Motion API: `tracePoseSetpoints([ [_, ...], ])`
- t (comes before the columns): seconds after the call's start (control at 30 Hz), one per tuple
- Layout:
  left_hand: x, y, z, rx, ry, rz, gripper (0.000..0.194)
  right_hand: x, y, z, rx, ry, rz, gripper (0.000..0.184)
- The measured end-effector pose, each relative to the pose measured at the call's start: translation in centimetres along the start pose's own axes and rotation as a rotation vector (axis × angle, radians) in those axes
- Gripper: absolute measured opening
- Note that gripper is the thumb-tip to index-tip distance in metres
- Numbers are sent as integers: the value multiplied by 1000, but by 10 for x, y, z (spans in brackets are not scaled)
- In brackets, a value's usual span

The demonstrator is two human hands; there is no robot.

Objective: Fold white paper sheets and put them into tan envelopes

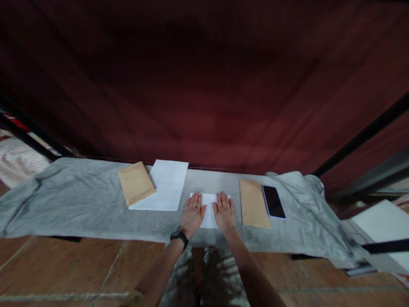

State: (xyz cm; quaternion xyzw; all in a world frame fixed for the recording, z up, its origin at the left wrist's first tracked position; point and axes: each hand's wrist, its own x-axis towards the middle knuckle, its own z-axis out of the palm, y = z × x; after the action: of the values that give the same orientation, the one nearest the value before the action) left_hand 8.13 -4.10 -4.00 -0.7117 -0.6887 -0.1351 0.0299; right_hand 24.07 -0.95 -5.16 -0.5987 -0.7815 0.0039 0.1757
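Observation:
Both my hands lie flat, fingers stretched out, on a small folded white paper in the middle of a table covered with grey cloth. My left hand, with a black watch on its wrist, presses the paper's left part. My right hand presses its right part. Neither hand grips anything.
A stack of brown envelopes lies at the left on white sheets. A single brown envelope and a black phone lie at the right. A dark red curtain hangs behind. Tiled floor lies below.

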Motion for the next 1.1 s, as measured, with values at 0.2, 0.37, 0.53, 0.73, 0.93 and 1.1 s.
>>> tracePoseSetpoints([
  [0.2,-15,-4,1,4,37,-50,66,-1,15,5,-42,121,35,58],
  [0.37,-22,-5,-2,9,58,-68,69,-5,16,7,-50,189,53,59],
  [0.53,-24,-5,-4,9,90,-62,68,9,15,-13,-54,41,96,53],
  [0.73,-25,-5,-6,13,99,-62,66,42,11,-45,-19,-215,56,41],
  [0.93,-28,-11,-8,-23,110,-39,56,61,11,-52,11,-304,78,36],
  [1.1,-27,-13,-7,-74,120,-47,54,70,15,-58,65,-369,124,34],
])
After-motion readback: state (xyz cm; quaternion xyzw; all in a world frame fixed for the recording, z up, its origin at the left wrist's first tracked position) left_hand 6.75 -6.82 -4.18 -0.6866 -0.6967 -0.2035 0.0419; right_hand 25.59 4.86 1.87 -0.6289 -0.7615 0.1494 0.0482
